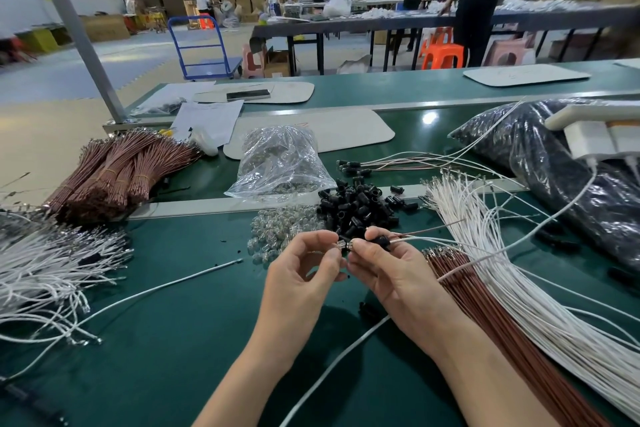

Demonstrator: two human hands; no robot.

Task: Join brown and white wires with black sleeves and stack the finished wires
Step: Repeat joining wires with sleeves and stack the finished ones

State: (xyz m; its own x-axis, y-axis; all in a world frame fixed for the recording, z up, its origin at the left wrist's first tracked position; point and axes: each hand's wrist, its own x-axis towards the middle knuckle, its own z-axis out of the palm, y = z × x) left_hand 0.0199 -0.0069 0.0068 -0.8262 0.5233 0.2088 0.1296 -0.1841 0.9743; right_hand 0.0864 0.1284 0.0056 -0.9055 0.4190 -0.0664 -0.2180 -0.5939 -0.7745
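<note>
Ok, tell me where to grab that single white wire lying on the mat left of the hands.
Pinch the white wire from above, on its insulation just behind the metal terminal at its upper right end. It lies flat and alone on the green mat, with bare mat on both sides, and that end is nearest the left hand.
</note>
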